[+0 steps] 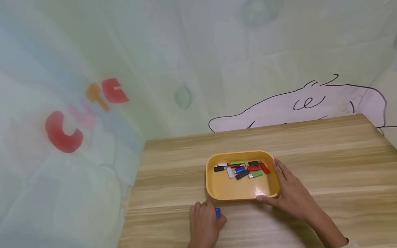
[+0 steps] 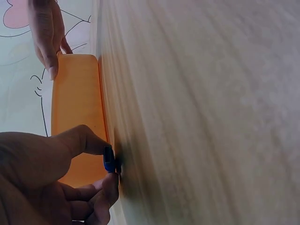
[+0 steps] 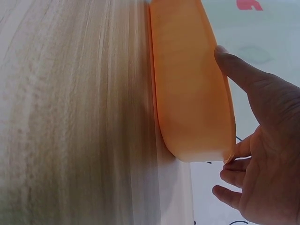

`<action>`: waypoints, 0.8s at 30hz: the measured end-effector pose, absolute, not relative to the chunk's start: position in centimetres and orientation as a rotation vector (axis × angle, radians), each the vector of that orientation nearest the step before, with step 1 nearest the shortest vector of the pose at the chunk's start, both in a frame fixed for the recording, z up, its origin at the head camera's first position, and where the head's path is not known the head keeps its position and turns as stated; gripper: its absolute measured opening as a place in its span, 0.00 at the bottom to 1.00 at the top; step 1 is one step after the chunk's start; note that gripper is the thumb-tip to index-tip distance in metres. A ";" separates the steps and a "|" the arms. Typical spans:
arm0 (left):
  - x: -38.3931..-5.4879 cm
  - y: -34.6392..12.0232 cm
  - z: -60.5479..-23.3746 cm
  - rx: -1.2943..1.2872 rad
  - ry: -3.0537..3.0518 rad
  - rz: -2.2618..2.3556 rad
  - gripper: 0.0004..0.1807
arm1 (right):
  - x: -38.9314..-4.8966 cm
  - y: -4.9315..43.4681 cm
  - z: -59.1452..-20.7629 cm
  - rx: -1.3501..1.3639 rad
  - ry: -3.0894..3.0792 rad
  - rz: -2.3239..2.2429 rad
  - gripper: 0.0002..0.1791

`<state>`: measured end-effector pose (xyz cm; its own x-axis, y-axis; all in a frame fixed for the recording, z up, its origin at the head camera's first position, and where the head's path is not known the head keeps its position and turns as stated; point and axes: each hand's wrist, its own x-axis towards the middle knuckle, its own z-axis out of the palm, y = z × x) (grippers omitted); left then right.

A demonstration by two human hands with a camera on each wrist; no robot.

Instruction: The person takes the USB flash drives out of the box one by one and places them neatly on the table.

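A yellow plastic box [image 1: 231,193] stands on the wooden table, several USB sticks in black, red, green, white and blue lying loose inside, mostly toward its far side. My right hand [image 1: 294,196] holds the box at its near right corner, the thumb [image 3: 229,61] on the front rim and fingers at the right end. Just in front of the box, my left hand [image 1: 204,222] pinches a blue USB stick [image 1: 218,213] between thumb and finger. In the left wrist view that blue stick is close to the tabletop, and the box wall is behind it.
The wood-grain table [image 1: 335,165] extends to both sides of the box. A printed cloth [image 1: 198,69] with drawn figures and coloured letters hangs behind the table and along its left side.
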<state>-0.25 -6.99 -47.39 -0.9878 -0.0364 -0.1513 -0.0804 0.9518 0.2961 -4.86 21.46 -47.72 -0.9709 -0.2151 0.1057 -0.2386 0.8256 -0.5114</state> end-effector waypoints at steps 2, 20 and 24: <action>-0.2 -6.9 -47.5 -0.093 2.959 0.452 0.21 | -4.8 21.5 -47.8 0.372 -2.957 0.838 0.74; 0.1 -6.8 -47.7 -0.057 3.024 0.377 0.21 | -4.9 21.4 -47.6 0.351 -2.981 0.835 0.74; -0.1 -6.8 -47.7 -0.065 2.998 0.384 0.22 | -4.8 21.3 -47.6 0.344 -2.990 0.844 0.74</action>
